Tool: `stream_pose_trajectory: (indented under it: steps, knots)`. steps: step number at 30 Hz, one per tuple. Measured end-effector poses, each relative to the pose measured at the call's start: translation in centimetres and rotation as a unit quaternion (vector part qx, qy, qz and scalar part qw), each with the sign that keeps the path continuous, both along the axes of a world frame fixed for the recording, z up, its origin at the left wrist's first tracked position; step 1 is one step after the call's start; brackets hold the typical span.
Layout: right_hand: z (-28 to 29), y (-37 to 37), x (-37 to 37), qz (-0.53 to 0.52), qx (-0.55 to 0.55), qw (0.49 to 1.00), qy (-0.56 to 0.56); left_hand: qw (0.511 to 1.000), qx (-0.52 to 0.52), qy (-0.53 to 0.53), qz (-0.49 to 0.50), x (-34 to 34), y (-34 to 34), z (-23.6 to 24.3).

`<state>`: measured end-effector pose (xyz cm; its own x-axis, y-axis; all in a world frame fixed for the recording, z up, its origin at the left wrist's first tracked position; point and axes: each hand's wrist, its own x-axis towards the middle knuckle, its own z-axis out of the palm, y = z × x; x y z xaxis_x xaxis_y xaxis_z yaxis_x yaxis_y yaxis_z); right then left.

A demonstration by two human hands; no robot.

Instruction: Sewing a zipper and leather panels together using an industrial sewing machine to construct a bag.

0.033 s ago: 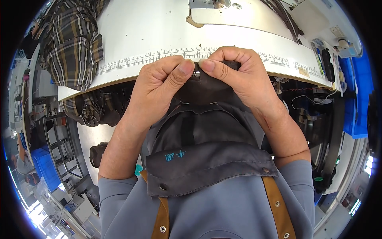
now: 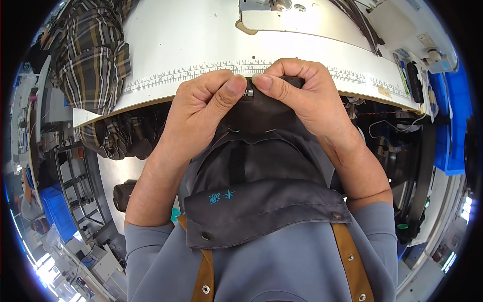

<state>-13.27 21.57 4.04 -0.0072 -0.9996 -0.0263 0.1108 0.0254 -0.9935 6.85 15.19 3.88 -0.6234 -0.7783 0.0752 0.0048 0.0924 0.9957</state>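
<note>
My left hand (image 2: 204, 103) and my right hand (image 2: 304, 93) meet over the front edge of the white table (image 2: 176, 30). Both pinch a piece of dark brown fabric (image 2: 254, 113), thumbs on top and almost touching. A small silvery metal piece (image 2: 249, 92), perhaps a zipper slider, shows on the fabric just below the thumbtips; its exact kind cannot be made out. The fabric hangs from my fingers toward my lap, and its lower part merges with the dark apron. My curled fingers hide its upper edge.
A printed ruler scale (image 2: 201, 70) runs along the table edge. Plaid fabric (image 2: 93, 55) is heaped at the left. At the far middle lies a metal machine plate (image 2: 264, 5), with dark zipper strips (image 2: 359, 22) beside it. Pens and tools stand right, near a blue bin (image 2: 450, 121).
The small metal piece shows slightly more plainly between my thumbs. Both hands otherwise keep their place and their pinch.
</note>
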Motion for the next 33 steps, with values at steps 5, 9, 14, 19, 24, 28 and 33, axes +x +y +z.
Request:
stream_pose_trajectory:
  steps: [5, 9, 14, 19, 24, 28, 33]
  knots:
    - [-0.1, 0.1, -0.3, -0.002, 0.023, 0.999, -0.021, 0.999, 0.030, -0.010, -0.006, 0.1, 0.3, 0.2]
    - [-0.7, 0.0, 0.0, 0.003, 0.003, 0.999, -0.038, 0.995, 0.086, 0.026, -0.031, 0.2, 0.3, 0.0]
    - [-0.8, -0.2, 0.0, 0.004, 0.029, 0.997, -0.070, 0.998, 0.051, 0.023, -0.017, 0.1, 0.3, -0.2]
    - [-0.3, -0.1, -0.5, 0.036, 0.022, 0.999, -0.031, 0.997, 0.082, 0.003, -0.015, 0.3, 0.1, 0.0]
    - [-0.1, -0.3, -0.7, 0.045, -0.008, 0.999, -0.014, 0.999, 0.023, -0.014, -0.031, 0.5, -0.1, 0.0]
    - [0.0, -0.2, -0.7, 0.053, 0.017, 0.998, -0.035, 0.999, 0.011, -0.004, -0.043, 1.0, -0.3, 0.0]
    - [0.0, -0.4, -0.3, 0.061, 0.023, 0.996, -0.061, 0.996, 0.076, -0.009, -0.052, 1.7, -0.4, 0.2]
